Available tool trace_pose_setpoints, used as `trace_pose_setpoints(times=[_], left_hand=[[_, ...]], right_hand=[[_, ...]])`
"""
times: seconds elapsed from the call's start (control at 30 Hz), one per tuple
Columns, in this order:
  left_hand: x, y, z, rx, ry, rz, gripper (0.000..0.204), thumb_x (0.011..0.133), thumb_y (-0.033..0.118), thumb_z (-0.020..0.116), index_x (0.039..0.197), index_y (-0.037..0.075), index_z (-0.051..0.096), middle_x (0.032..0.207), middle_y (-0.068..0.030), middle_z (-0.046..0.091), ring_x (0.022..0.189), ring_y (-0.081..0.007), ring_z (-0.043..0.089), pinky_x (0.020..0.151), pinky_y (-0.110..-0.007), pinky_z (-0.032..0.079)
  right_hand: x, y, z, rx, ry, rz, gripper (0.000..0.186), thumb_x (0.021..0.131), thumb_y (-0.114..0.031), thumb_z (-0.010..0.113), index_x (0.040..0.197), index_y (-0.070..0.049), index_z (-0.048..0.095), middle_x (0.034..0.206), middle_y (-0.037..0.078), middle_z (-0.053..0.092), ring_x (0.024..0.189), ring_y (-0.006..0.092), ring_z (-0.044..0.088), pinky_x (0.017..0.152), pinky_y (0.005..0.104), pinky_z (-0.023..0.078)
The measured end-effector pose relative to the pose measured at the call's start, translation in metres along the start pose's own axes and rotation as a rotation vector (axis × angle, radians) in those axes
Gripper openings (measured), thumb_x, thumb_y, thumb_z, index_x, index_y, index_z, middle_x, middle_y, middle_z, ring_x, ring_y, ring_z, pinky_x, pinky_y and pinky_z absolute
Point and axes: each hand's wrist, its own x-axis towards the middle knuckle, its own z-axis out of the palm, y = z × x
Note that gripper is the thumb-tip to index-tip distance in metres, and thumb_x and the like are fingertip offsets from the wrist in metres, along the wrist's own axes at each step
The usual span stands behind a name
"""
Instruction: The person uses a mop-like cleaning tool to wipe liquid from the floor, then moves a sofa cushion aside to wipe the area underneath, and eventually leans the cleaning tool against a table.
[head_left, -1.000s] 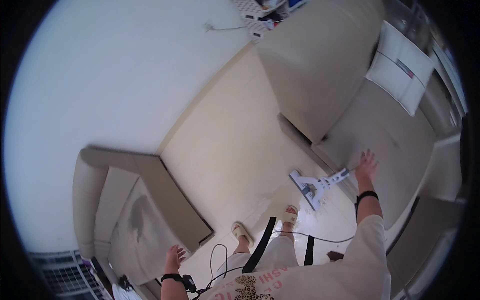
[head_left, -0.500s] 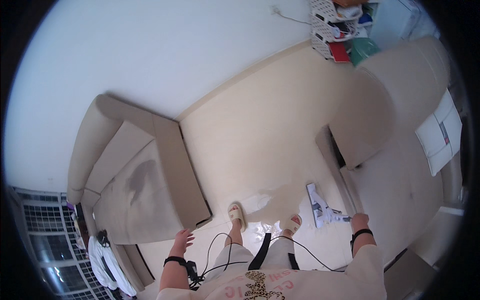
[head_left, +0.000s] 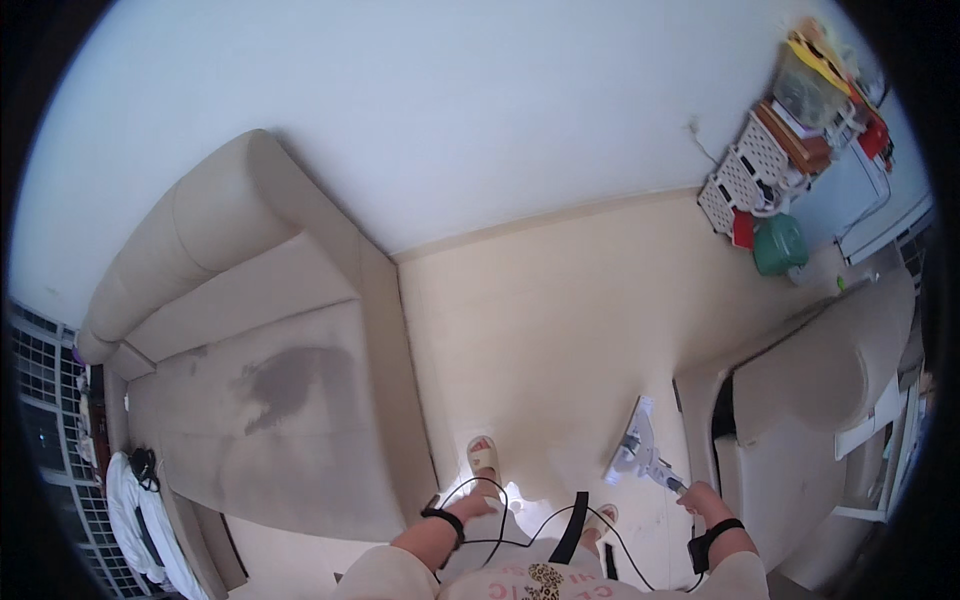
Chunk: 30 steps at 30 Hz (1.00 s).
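Note:
My right hand (head_left: 704, 502) is closed around the grey end of a white flat-headed mop (head_left: 634, 450). The mop's long, narrow head rests on the tiled floor, just ahead and to the right of my right foot. My left hand (head_left: 478, 507) hangs above my left foot and holds nothing. Its fingers point to the right, loosely apart. Both wrists wear dark bands. A beige slipper (head_left: 482, 455) shows on my left foot; the right one is partly covered by a black strap.
A grey-beige sofa (head_left: 300, 270) with a dark damp-looking stain stands on the left, another sofa piece (head_left: 800, 390) on the right. At the back right are stacked white baskets (head_left: 745, 170) and a green bin (head_left: 780, 245). Black cables (head_left: 505, 515) loop before my body.
My view has swung to the right, and more of the left sofa shows. The mop head has turned a little and lies closer to my body's line. My left hand has moved inward.

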Motion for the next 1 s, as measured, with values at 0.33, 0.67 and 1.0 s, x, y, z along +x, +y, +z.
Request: trace_pose_setpoints(times=[0.33, 0.67, 1.0], left_hand=[[-0.051, 0.065, 0.004, -0.108, -0.384, -0.694, 0.085, 0.062, 0.048, 0.059, 0.124, 0.005, 0.02, 0.106, -0.0316, 0.039, 0.097, -0.042, 0.044, 0.08, -0.042, 0.038], [-0.066, 0.1, -0.006, -0.051, -0.068, -0.854, 0.079, 0.06, 0.042, 0.062, 0.125, 0.022, 0.023, 0.097, -0.022, 0.042, 0.085, -0.0412, 0.048, 0.069, -0.057, 0.037], [-0.081, 0.081, 0.012, 0.274, 0.17, -0.693, 0.057, 0.068, 0.035, 0.054, 0.12, 0.021, 0.035, 0.079, -0.015, 0.043, 0.062, -0.0283, 0.049, 0.045, -0.04, 0.043]], right_hand=[[0.015, -0.259, -0.026, 0.763, -0.074, -0.324, 0.035, 0.077, -0.034, 0.049, 0.065, -0.002, 0.05, 0.045, 0.004, 0.044, 0.034, 0.0129, 0.04, 0.034, 0.0265, 0.033], [0.055, -0.541, -0.02, 1.135, -0.214, -0.578, 0.034, 0.08, -0.03, 0.046, 0.06, -0.003, 0.044, 0.045, 0.002, 0.04, 0.036, 0.0129, 0.038, 0.036, 0.0269, 0.033], [0.126, -0.574, 0.068, 0.737, 0.182, -0.48, 0.054, 0.082, -0.046, 0.029, 0.062, 0.001, 0.046, 0.048, 0.013, 0.047, 0.042, 0.0246, 0.048, 0.039, 0.0355, 0.039]])
